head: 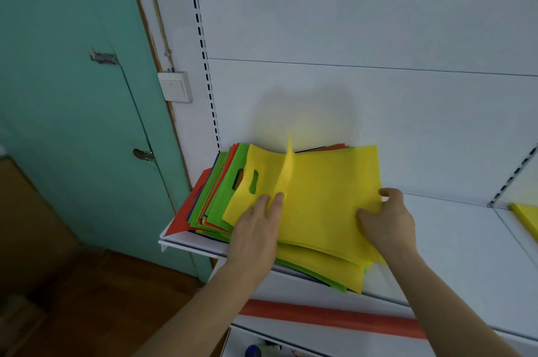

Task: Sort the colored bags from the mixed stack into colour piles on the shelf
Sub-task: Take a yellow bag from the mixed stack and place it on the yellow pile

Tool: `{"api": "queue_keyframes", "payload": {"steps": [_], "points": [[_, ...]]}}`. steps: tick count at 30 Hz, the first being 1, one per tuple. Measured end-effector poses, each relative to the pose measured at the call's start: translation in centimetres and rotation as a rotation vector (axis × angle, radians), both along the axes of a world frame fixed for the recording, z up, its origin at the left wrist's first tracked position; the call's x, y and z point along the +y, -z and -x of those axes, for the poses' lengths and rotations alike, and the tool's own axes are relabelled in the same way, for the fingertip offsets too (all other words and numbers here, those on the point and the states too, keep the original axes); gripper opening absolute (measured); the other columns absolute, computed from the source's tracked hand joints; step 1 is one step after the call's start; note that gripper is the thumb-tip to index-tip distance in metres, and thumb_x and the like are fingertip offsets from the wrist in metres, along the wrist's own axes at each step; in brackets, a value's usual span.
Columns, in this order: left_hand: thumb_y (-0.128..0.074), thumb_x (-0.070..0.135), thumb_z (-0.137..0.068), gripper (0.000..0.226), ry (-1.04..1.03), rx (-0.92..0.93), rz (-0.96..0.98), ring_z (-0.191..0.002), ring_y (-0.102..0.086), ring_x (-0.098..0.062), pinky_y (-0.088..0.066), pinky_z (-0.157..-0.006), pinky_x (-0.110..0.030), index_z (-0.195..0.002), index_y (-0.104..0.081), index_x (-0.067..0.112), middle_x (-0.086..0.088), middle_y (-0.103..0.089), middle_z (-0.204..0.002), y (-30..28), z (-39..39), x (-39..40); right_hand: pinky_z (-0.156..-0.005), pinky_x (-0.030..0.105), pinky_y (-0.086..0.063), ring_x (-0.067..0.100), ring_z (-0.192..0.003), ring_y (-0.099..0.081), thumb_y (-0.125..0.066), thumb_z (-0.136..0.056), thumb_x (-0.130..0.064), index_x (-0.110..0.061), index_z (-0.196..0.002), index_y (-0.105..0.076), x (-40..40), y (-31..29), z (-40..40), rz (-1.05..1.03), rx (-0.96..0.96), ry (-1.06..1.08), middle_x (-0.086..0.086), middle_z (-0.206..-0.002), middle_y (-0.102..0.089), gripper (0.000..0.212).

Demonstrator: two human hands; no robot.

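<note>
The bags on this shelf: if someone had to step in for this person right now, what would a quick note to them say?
Left hand: fingers flat on the top yellow bag of the mixed stack, beside a raised yellow fold.
Right hand: pinches the right edge of the yellow bags on top.
The stack sits at the left end of the white shelf, with green, red and blue edges showing underneath.
Done: a yellow pile has been started at the far right, mostly out of frame.
Left: move these yellow bags across, then probably sort the remaining colours.
</note>
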State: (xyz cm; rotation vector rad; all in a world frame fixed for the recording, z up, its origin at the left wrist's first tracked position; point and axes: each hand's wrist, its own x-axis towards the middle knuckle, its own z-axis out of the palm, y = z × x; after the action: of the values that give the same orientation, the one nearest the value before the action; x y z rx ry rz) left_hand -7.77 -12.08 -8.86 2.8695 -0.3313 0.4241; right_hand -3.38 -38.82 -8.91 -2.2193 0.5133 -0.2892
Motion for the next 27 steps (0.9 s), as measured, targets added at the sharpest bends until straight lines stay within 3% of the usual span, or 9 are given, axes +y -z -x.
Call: {"api": "queue_keyframes", "payload": {"steps": [4, 7, 9, 11, 14, 18, 21, 23, 27], "points": [[-0.065, -0.004, -0.090, 0.092, 0.086, -0.041, 0.072, -0.131, -0.052, -0.026, -0.052, -0.103, -0.040, -0.162, -0.015, 0.027, -0.008, -0.027, -0.163, 0.5, -0.2, 0.7, -0.078, 0.039, -0.046, 0.026, -0.093, -0.056, -0.075, -0.084, -0.022, -0.021, -0.150, -0.043, -0.2, -0.4, -0.7, -0.150, -0.025, 0.060, -0.008, -0.094, -0.056, 0.073], [-0.059, 0.006, -0.097, 0.074, 0.115, -0.114, 0.110, -0.116, -0.057, -0.024, -0.052, -0.094, -0.043, -0.160, -0.026, 0.023, -0.008, -0.040, -0.155, 0.3, -0.7, 1.3, -0.079, 0.042, -0.054, 0.026, -0.085, -0.062, -0.071, -0.091, -0.024, -0.014, -0.120, -0.069, -0.6, -0.9, -0.8, -0.090, -0.027, 0.026, 0.003, -0.096, -0.070, 0.031], [-0.058, 0.021, -0.100, 0.062, 0.066, -0.129, 0.129, -0.099, -0.061, -0.021, -0.053, -0.083, -0.041, -0.156, -0.031, 0.022, -0.006, -0.051, -0.143, -0.2, -1.6, 1.5, -0.075, 0.040, -0.050, 0.029, -0.081, -0.059, -0.065, -0.096, -0.022, -0.014, -0.107, -0.073, -1.2, -0.9, -0.5, 0.062, -0.085, 0.009, 0.010, -0.096, -0.073, 0.016], [-0.054, 0.041, -0.101, 0.056, 0.011, -0.142, 0.066, -0.101, -0.060, -0.020, -0.053, -0.085, -0.040, -0.151, -0.035, 0.023, -0.001, -0.056, -0.135, -0.8, -2.3, 1.5, -0.067, 0.039, -0.041, 0.034, -0.076, -0.053, -0.060, -0.098, -0.018, -0.018, -0.098, -0.069, -1.8, -1.0, -0.1, 0.171, -0.156, 0.037, 0.012, -0.087, -0.070, 0.009], [-0.046, 0.062, -0.098, 0.069, -0.081, -0.117, -0.063, -0.126, -0.052, -0.025, -0.045, -0.104, -0.043, -0.152, -0.034, 0.021, -0.003, -0.057, -0.139, -0.9, -3.2, 1.5, -0.056, 0.037, -0.030, 0.027, -0.063, -0.047, -0.057, -0.100, -0.017, -0.018, -0.081, -0.051, -2.9, -1.1, 0.2, 0.176, -0.262, 0.117, 0.005, -0.067, -0.057, 0.021], [-0.044, 0.066, -0.098, 0.081, -0.145, -0.048, -0.013, -0.140, -0.045, -0.030, -0.039, -0.116, -0.046, -0.158, -0.026, 0.015, -0.010, -0.052, -0.150, -0.8, -4.9, 1.7, -0.060, 0.035, -0.039, 0.020, -0.073, -0.058, -0.061, -0.101, -0.029, -0.032, -0.095, -0.057, -3.9, -1.7, 1.3, 0.021, -0.418, 0.096, -0.004, -0.077, -0.063, 0.008], [-0.048, 0.065, -0.098, 0.086, -0.154, -0.030, 0.106, -0.139, -0.049, -0.031, -0.045, -0.112, -0.048, -0.160, -0.024, 0.011, -0.013, -0.052, -0.151, -1.9, -6.6, 1.2, -0.065, 0.033, -0.044, 0.008, -0.084, -0.062, -0.064, -0.096, -0.038, -0.046, -0.109, -0.056, -4.0, -2.8, 2.1, -0.094, -0.497, 0.115, -0.015, -0.095, -0.068, 0.017], [-0.055, 0.064, -0.096, 0.087, -0.133, 0.032, 0.309, -0.127, -0.058, -0.030, -0.052, -0.103, -0.047, -0.160, -0.025, 0.013, -0.011, -0.057, -0.144, -2.9, -7.9, 0.7, -0.068, 0.036, -0.048, 0.003, -0.087, -0.062, -0.064, -0.094, -0.043, -0.048, -0.115, -0.056, -4.0, -3.5, 2.6, -0.121, -0.534, 0.122, -0.020, -0.099, -0.068, 0.024], [-0.075, 0.036, -0.094, 0.070, -0.021, 0.323, 1.112, -0.114, -0.067, -0.021, -0.053, -0.104, -0.050, -0.155, -0.042, 0.030, -0.001, -0.067, -0.135, -5.6, -10.1, 0.3, -0.069, 0.036, -0.051, -0.001, -0.086, -0.065, -0.067, -0.094, -0.045, -0.046, -0.117, -0.059, -4.1, -4.4, 3.6, -0.166, -0.612, 0.116, -0.022, -0.103, -0.069, 0.025]]}}
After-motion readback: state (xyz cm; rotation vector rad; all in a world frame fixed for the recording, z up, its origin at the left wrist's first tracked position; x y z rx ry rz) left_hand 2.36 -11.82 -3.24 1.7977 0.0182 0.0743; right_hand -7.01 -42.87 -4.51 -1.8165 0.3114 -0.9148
